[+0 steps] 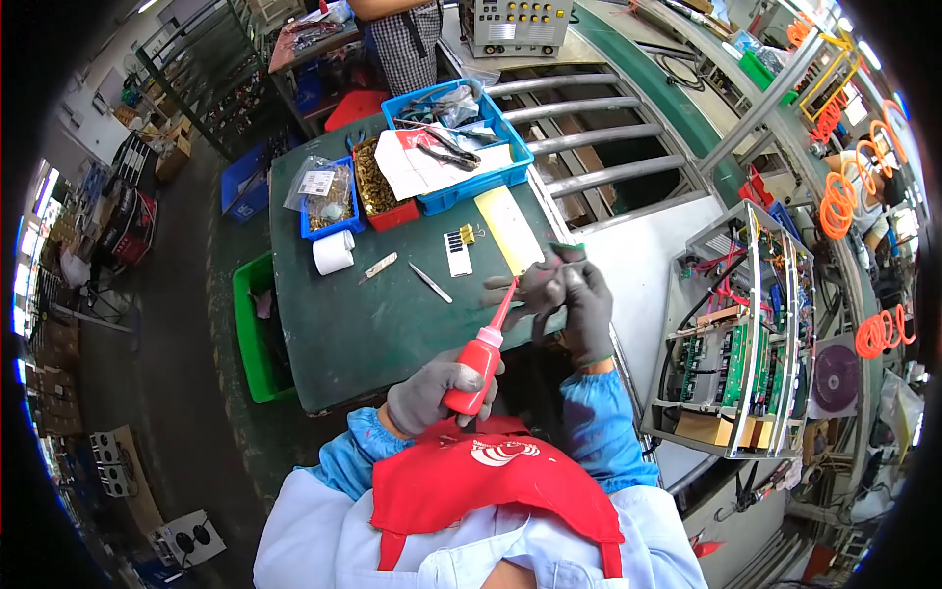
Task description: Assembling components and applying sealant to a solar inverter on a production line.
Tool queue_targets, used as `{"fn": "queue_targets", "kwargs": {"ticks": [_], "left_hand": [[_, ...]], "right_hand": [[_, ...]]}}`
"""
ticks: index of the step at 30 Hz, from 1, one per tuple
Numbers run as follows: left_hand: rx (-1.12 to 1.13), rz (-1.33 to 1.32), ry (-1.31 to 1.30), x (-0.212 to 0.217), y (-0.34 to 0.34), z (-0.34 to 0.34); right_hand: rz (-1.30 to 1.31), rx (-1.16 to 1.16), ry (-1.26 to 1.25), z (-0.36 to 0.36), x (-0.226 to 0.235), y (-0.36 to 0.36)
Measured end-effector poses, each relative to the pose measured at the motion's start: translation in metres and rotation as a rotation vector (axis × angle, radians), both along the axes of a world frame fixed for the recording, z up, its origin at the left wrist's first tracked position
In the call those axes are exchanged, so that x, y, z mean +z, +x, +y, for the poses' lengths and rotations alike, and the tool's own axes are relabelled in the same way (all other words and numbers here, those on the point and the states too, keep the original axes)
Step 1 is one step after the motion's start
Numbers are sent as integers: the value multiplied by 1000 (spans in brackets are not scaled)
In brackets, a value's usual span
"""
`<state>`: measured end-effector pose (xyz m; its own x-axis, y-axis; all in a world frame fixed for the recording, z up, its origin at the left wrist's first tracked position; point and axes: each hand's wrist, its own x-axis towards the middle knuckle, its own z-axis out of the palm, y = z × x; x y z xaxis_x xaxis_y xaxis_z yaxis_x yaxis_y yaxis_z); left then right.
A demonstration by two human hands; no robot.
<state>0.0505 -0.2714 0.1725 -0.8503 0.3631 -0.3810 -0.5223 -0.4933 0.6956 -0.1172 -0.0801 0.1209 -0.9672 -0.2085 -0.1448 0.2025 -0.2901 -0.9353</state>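
Observation:
My left hand, in a grey glove, is wrapped round a red squeeze bottle. The bottle's long thin nozzle points up and away from me, its tip beside my right hand. That hand, also gloved in grey, is closed over the right edge of the green table, fingers bent together. A blurred grey shape and a bit of green show at its fingertips; what they hold is not clear. Tweezers, a yellow sheet and a white card with a yellow binder clip lie beyond.
At the table's back stand a blue bin with pliers on paper, a red bin of brass parts and a smaller blue bin. A white roll lies left. An open-framed electronic unit stands right.

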Motion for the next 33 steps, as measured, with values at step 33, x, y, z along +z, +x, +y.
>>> {"fn": "queue_targets", "kwargs": {"ticks": [33], "left_hand": [[-535,-11,-231,-25,-2,-62]], "right_hand": [[552,747,656,16,56,41]]}}
